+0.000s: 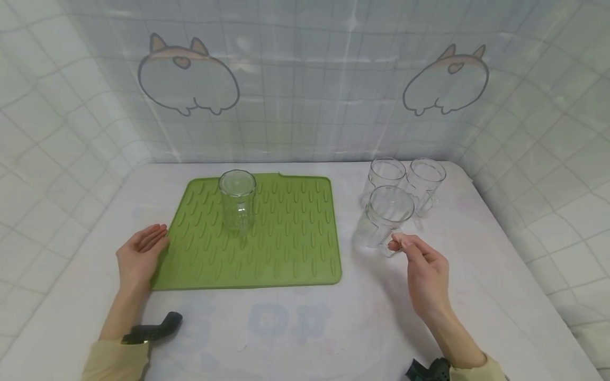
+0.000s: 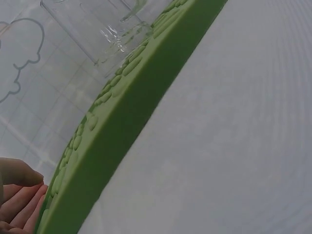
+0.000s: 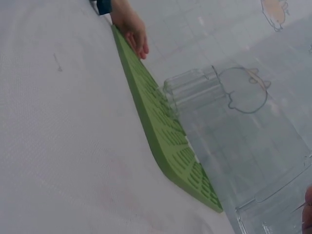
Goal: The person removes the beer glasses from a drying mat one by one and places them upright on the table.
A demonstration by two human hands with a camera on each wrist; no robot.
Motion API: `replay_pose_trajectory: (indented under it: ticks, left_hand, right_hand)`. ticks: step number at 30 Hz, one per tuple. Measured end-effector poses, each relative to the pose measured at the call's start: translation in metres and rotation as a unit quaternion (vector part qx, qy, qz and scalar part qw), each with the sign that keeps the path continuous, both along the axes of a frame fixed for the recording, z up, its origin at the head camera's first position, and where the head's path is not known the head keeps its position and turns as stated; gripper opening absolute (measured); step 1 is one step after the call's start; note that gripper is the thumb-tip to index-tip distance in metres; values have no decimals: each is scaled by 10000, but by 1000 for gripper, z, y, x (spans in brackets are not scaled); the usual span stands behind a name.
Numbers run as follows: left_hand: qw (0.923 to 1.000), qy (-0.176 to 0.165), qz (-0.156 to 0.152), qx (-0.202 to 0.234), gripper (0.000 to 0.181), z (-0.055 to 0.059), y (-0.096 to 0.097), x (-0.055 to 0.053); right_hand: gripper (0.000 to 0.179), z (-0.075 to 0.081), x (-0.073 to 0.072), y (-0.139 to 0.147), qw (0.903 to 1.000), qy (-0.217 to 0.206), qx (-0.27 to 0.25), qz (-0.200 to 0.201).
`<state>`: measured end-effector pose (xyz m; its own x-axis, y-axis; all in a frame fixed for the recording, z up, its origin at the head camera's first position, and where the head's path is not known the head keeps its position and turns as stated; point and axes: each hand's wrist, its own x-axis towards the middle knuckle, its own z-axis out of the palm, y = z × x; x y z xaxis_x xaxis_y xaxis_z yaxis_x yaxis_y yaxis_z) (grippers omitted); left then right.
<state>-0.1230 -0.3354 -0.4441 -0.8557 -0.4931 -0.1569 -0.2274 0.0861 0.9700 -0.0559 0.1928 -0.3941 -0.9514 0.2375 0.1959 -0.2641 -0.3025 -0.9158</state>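
My right hand [image 1: 429, 272] pinches the handle of a clear glass mug [image 1: 388, 211], which stands upright to the right of a green ridged drying mat [image 1: 290, 259]. Part of that mug shows low in the right wrist view, with only a bit of fingers at the edge. Another glass mug [image 1: 238, 211] sits upright on the mat, left of its middle, its handle facing me. Beside the mat's left edge rests my left hand [image 1: 139, 259], holding nothing, with its fingers loosely bent. The left wrist view shows its fingertips [image 2: 36, 180] right at the mat's side.
Two more glass mugs stand close together behind the held one, a left one [image 1: 381, 174] and a right one [image 1: 426, 182]. A white table [image 1: 286, 344] lies under everything. Tiled-pattern walls [image 1: 305, 106] with dog drawings rise at the back and sides.
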Motion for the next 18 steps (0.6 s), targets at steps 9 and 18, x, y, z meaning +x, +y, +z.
replay_pose_trajectory:
  ticks: [9,18]
  left_hand:
    - [9992,-208,15,-338,52,-2,1,-1]
    - [9986,-211,58,-477,51,1,4,1]
  right_hand:
    - [21,1,0,6,9990,79,-188,-387]
    - [21,2,-3,10,9934,69,-518,-1016]
